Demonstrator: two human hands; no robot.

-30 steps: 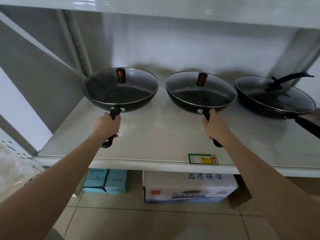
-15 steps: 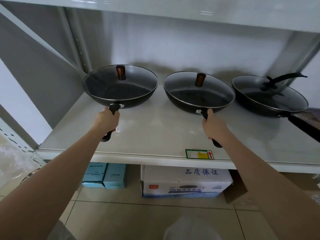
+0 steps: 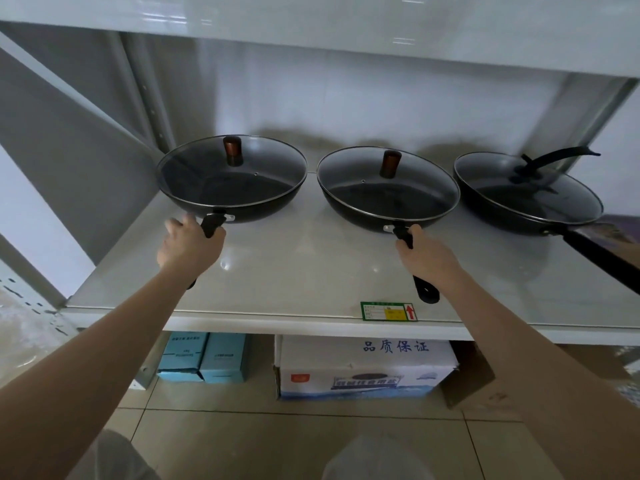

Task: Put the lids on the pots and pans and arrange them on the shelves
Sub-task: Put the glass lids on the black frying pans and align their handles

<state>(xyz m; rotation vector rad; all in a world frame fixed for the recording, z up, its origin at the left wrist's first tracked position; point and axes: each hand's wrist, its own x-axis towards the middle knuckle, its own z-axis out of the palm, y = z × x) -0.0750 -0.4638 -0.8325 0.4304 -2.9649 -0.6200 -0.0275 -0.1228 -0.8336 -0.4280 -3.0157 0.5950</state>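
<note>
Grips (image 3: 189, 242) (image 3: 429, 252) on slim black handles (image 3: 425, 289)

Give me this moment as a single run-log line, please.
left hand: on left pan handle | right hand: gripping middle pan handle | all pans lidded, on shelf

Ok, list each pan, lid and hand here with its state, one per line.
Left pan: on the shelf, lidded.
Middle pan: on the shelf, lidded.
Right pan: on the shelf, lidded, untouched.
Left hand: on the left pan's handle, fingers loosening.
Right hand: closed around the middle pan's handle.
</note>
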